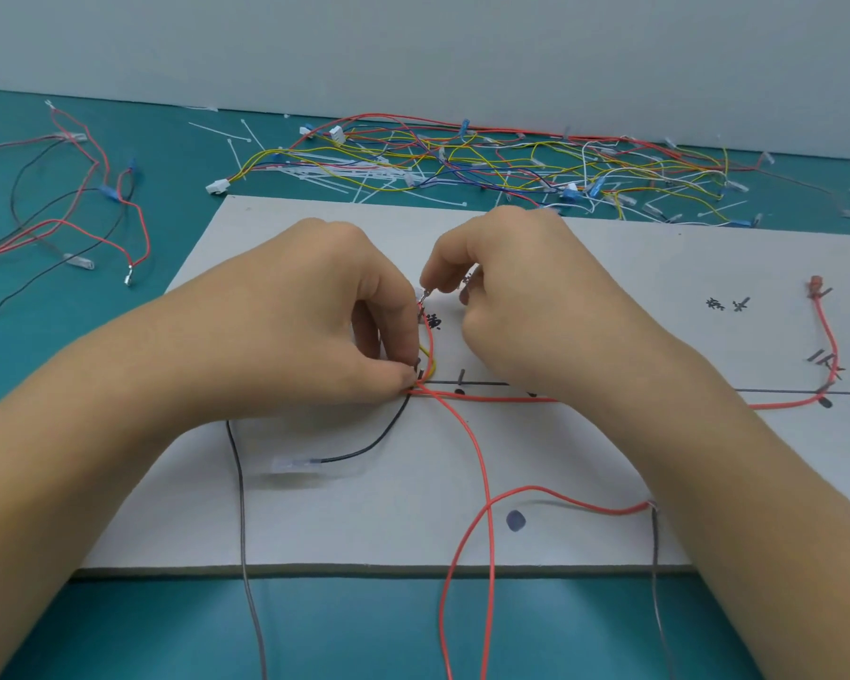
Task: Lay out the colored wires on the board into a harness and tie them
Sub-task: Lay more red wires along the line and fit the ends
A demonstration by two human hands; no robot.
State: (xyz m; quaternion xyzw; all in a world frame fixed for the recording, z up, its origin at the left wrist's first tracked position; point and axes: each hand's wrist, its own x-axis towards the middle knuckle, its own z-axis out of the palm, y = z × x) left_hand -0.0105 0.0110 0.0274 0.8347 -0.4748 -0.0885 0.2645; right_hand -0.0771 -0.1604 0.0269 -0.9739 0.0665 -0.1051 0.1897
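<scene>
- Board (609,267): pale grey sheet at the centre of the frame, lying flat on a teal table mat (94,346). A black guide line (487,383) is drawn across it, with small dark pins (461,376) standing along it.
- Left hand (315,311): centre left, fingers curled. Thumb and fingertips are narrowed to a pinch, pressing the wire junction (420,386) down at the left end of the guide line.
- Right hand (536,296): centre, just right of the left hand, fingers curled in. Index finger and thumb pinch a small metal terminal (467,283); which wire it belongs to cannot be told.
- Red wire (781,405): runs from the junction rightwards along the guide line, passes under the right wrist, then bends up to a red terminal (815,286) at the right of the board.
- Second red wire (484,483): leaves the junction downwards, crosses itself in a loop at lower centre and goes off the bottom edge.
- Yellow wire (427,355): short arc just above the junction, beside the red wire rising between the hands.
- Black wire (379,446): curves from the junction down-left to a clear-sleeved terminal (293,466).
- Grey wire (241,507): lower left, running off the board's near edge.
- Upper centre to upper right: tangled pile of loose wires (487,159) with white cable ties (325,171) on the mat behind the board.
- Upper left: loose red and black wires (70,223).
</scene>
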